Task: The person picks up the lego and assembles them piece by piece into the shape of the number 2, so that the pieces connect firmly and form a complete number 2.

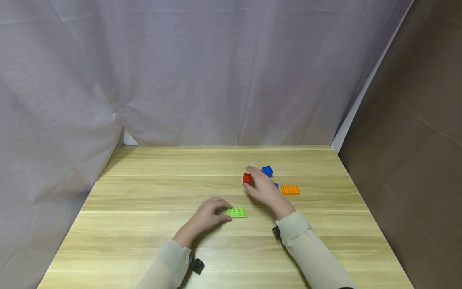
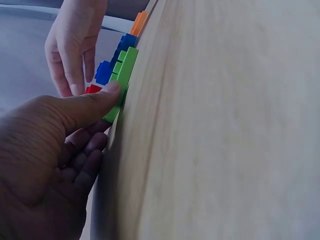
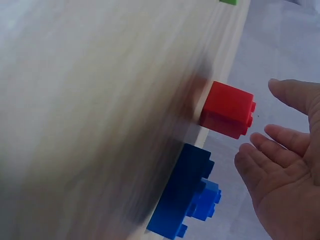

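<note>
The left hand [image 1: 206,215] pinches the left end of a flat lime-green toy brick [image 1: 236,212] lying on the table. Its thumb lies against the studded side in the left wrist view, while the curled fingers are partly hidden behind. Farther away and to the right, the right hand [image 1: 266,189] hovers around a small red brick [image 1: 247,179], thumb and fingers spread. In the right wrist view there is a gap between that red brick and the fingertips [image 3: 243,150]. The red brick stands studs up on the table.
A blue brick [image 1: 267,171] sits just beyond the right hand. Another, longer blue brick [image 3: 176,192] is partly hidden by that hand in the head view. To its right lies a flat orange brick [image 1: 290,190]. Grey cloth [image 1: 216,72] hangs behind the wooden table [image 1: 144,192].
</note>
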A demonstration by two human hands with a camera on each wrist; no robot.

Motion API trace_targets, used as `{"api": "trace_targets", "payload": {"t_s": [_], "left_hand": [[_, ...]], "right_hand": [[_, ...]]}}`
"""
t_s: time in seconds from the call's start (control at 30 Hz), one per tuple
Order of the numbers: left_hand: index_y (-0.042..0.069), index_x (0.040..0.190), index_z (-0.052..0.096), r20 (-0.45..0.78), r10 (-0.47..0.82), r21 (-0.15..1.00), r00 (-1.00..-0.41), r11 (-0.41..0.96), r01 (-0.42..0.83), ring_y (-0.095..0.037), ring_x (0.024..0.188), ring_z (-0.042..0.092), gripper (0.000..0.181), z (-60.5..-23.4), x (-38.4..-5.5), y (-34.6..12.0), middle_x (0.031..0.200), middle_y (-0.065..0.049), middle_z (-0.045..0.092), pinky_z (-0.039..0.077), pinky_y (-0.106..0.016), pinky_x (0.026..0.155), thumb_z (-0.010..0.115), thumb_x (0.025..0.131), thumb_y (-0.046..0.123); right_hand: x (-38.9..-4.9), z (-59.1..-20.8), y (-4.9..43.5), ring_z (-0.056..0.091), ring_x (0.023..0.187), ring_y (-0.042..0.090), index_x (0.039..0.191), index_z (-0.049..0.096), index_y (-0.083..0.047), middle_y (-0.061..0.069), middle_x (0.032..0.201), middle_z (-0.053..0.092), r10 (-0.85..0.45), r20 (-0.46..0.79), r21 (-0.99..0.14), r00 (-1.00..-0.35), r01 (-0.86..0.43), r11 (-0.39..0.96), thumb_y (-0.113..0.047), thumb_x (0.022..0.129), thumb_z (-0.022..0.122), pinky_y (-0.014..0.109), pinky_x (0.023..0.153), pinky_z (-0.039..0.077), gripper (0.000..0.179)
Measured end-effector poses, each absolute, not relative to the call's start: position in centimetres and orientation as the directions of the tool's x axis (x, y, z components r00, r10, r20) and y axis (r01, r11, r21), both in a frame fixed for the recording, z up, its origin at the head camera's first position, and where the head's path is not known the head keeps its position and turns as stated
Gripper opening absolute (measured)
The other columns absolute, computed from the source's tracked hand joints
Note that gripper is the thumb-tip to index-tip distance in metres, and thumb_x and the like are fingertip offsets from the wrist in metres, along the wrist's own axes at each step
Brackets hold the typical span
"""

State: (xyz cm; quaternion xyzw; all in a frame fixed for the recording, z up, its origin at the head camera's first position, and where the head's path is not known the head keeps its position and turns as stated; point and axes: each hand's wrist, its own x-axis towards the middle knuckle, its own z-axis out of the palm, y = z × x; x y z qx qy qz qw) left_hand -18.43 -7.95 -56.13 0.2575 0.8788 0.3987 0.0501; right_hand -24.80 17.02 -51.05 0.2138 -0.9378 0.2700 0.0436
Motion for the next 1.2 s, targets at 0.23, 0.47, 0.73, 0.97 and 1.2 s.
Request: {"api": "trace_targets", "payload": {"t_s": [0.23,0.47,0.73,0.97,1.2], "left_hand": [[0.022,0.117,0.074,0.095,0.474,0.754,-0.875,0.540,0.374,-0.012,0.112,0.060,0.033,-55.8,-17.9,-8.7,0.114,0.011,0.067,0.046,-0.039,0.104,0.082,0.085,0.029],[0.022,0.117,0.074,0.070,0.451,0.774,-0.890,0.539,0.334,-0.012,0.112,0.060,0.033,-55.6,-17.6,-8.6,0.114,0.011,0.067,0.046,-0.041,0.105,0.082,0.085,0.028],[0.022,0.116,0.074,0.074,0.450,0.783,-0.890,0.526,0.332,-0.012,0.111,0.061,0.034,-55.8,-17.3,-8.5,0.113,0.013,0.066,0.046,-0.041,0.104,0.083,0.083,0.026],[0.024,0.116,0.074,0.063,0.448,0.785,-0.892,0.529,0.322,-0.013,0.112,0.060,0.034,-56.2,-17.2,-8.2,0.114,0.013,0.066,0.045,-0.042,0.105,0.083,0.083,0.028],[0.024,0.116,0.074,0.051,0.439,0.790,-0.897,0.531,0.305,-0.014,0.114,0.060,0.034,-56.0,-17.1,-8.3,0.115,0.013,0.067,0.044,-0.043,0.107,0.083,0.083,0.029]], "right_hand": [[-25.4,-51.9,16.1,0.049,0.134,0.033,0.145,0.049,-0.001,0.018,0.146,0.051,-0.376,0.140,-0.469,-0.916,-0.396,0.790,-0.026,0.097,0.069,0.047,0.111,0.042,0.058],[-25.6,-52.2,15.9,0.052,0.131,0.034,0.141,0.054,0.000,0.019,0.142,0.055,-0.384,0.129,-0.449,-0.914,-0.399,0.799,-0.019,0.096,0.070,0.047,0.109,0.044,0.051],[-25.3,-52.0,16.2,0.061,0.117,0.031,0.137,0.058,0.000,0.018,0.131,0.063,-0.361,0.041,-0.434,-0.932,-0.342,0.833,-0.017,0.094,0.072,0.046,0.100,0.051,0.048],[-25.3,-51.7,16.4,0.064,0.104,0.027,0.133,0.062,-0.003,0.017,0.122,0.068,-0.342,0.002,-0.418,-0.940,-0.312,0.853,-0.018,0.092,0.076,0.044,0.091,0.054,0.046],[-25.3,-52.0,16.2,0.064,0.098,0.024,0.131,0.064,-0.005,0.013,0.117,0.070,-0.305,-0.008,-0.435,-0.952,-0.272,0.858,-0.021,0.091,0.077,0.042,0.089,0.055,0.046]]}}
